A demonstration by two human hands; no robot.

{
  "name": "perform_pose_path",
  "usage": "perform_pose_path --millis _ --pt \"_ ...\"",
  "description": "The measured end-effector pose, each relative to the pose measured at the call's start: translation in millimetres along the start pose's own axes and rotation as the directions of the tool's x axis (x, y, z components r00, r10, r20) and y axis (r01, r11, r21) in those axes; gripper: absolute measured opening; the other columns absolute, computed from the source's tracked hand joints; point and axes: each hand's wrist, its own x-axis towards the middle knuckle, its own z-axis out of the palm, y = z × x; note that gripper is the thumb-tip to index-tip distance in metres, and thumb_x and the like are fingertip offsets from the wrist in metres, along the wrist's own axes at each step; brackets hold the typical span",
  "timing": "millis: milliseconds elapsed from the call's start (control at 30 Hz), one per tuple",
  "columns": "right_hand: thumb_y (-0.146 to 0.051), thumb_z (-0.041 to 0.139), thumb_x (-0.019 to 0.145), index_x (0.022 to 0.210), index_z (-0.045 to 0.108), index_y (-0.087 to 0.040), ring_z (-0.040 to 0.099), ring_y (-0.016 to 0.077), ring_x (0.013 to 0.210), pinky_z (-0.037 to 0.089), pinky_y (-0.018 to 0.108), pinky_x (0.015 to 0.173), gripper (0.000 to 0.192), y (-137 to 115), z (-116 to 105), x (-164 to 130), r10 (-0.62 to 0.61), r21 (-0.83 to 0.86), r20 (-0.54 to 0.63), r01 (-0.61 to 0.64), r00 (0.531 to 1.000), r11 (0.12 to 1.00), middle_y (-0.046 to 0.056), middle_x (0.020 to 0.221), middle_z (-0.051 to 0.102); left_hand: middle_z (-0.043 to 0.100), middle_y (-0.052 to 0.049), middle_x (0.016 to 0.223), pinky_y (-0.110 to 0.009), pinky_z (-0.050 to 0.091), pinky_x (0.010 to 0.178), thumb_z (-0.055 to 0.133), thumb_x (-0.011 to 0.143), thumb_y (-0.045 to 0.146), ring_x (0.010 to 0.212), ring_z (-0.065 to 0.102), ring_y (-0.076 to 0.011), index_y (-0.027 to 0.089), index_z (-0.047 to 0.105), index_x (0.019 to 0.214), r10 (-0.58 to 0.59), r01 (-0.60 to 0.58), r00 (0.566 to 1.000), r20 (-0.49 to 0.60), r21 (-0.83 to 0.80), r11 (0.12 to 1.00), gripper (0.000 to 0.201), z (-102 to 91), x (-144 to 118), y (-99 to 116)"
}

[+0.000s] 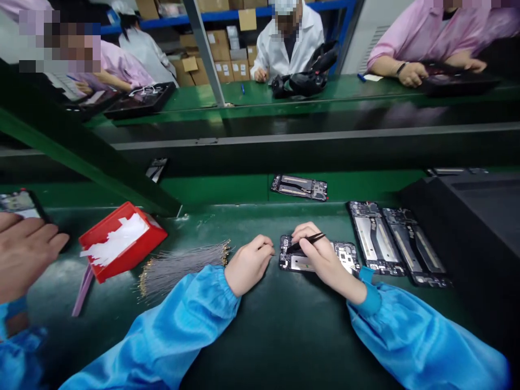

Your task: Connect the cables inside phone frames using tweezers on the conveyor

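Note:
Black tweezers [306,243] are gripped in my right hand [320,257], their tips touching down at the left end of an opened phone [299,263]. That phone lies flat on the green bench, its inner boards and a silver plate showing; my right hand covers its middle. My left hand [251,264] rests just left of the phone, its fingers curled together; whatever is in them, if anything, is hidden. Beside my left wrist lies a bundle of thin grey cables [182,268] with gold-coloured ends.
Two opened phones [376,238] lie at the right beside a large black box [467,227]. Another phone [299,187] sits beyond the bench edge. A red bin [134,252] with white paper stands left, near a co-worker's hand [28,254]. A green post [93,146] slants across; people work opposite.

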Motion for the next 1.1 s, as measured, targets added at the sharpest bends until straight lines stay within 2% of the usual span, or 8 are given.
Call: perform_pose_path --millis 133,200,400,467,633,1100 --pt "-0.027 0.040 0.087 0.089 0.055 -0.021 0.054 0.0158 0.087 0.043 0.033 0.081 0.016 4 2 -4 0.073 0.095 0.074 -0.080 0.995 0.992 0.004 0.092 0.052 0.053 -0.002 0.088 -0.022 0.047 0.074 0.042 0.085 0.016 0.079 0.054 -0.0107 0.019 0.058 0.083 -0.014 0.014 1.000 -0.017 -0.023 1.000 0.016 1.8 4 3" --pt "-0.026 0.045 0.085 0.091 0.054 -0.021 0.055 0.0159 0.089 0.044 0.032 0.081 0.012 6 3 -6 0.105 0.113 0.069 -0.113 0.992 0.987 0.004 0.095 0.054 0.051 -0.002 0.088 -0.021 0.046 0.073 0.043 0.084 0.016 0.078 0.054 -0.0103 0.019 0.057 0.084 -0.022 0.022 1.000 -0.014 -0.051 0.998 0.015 3.1 5 4" --pt "-0.026 0.054 0.079 0.086 0.053 -0.021 0.059 0.0159 0.074 0.047 0.030 0.067 0.009 7 1 -11 0.207 -0.086 0.035 -0.203 0.978 0.975 0.003 0.083 0.058 0.051 -0.003 0.086 -0.022 0.045 0.070 0.043 0.084 0.017 0.076 0.053 -0.0113 0.017 0.057 0.082 -0.009 0.009 1.000 -0.006 -0.043 0.999 0.014 6.3 4 7" --pt "-0.026 0.055 0.077 0.082 0.053 -0.021 0.059 0.0164 0.073 0.047 0.030 0.067 0.007 5 1 -10 0.208 -0.105 0.030 -0.204 0.978 0.973 0.002 0.079 0.059 0.052 -0.003 0.081 -0.023 0.044 0.069 0.042 0.085 0.019 0.074 0.052 -0.0121 0.017 0.058 0.081 0.013 -0.013 1.000 -0.015 0.023 1.000 0.016 6.9 3 7" --pt "-0.025 0.054 0.078 0.083 0.055 -0.021 0.059 0.0169 0.081 0.047 0.031 0.072 0.006 4 0 -9 0.206 -0.023 0.042 -0.205 0.978 0.978 0.002 0.084 0.061 0.053 -0.002 0.072 -0.025 0.042 0.067 0.041 0.086 0.022 0.069 0.050 -0.0130 0.017 0.058 0.079 0.056 -0.052 0.998 -0.022 0.150 0.987 0.020 7.4 4 7" --pt "-0.025 0.055 0.078 0.082 0.061 -0.020 0.060 0.0157 0.080 0.047 0.029 0.070 0.008 5 0 -8 0.218 0.007 0.081 -0.219 0.973 0.976 0.002 0.083 0.063 0.054 -0.002 0.072 -0.024 0.041 0.065 0.041 0.086 0.021 0.068 0.049 -0.0130 0.016 0.058 0.078 0.083 -0.079 0.996 -0.019 0.172 0.982 0.019 7.0 3 8"
